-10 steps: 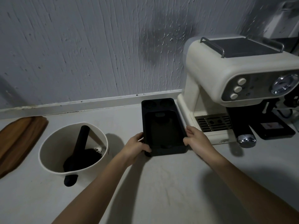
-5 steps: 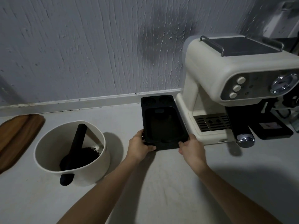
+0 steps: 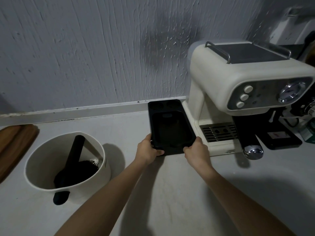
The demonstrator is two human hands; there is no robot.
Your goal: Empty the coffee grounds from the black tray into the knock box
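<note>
The black tray (image 3: 170,126) lies lengthwise on the grey counter, right beside the espresso machine. My left hand (image 3: 148,149) grips its near left corner and my right hand (image 3: 196,149) grips its near right corner, thumbs on the rim. Its inside is too dark to show any grounds. The white knock box (image 3: 102,160) stands to the left, apart from the tray, with a black bar (image 3: 75,152) across it and dark coffee grounds (image 3: 85,169) at its bottom.
A cream espresso machine (image 3: 238,79) with a drip grate (image 3: 218,132) and portafilter (image 3: 250,147) stands at the right. A black scale (image 3: 279,137) sits beyond it. A wooden board (image 3: 15,142) lies far left. The textured wall runs close behind.
Both hands slid from the tray's sides to its near corners. The tray stays about where it was beside the machine.
</note>
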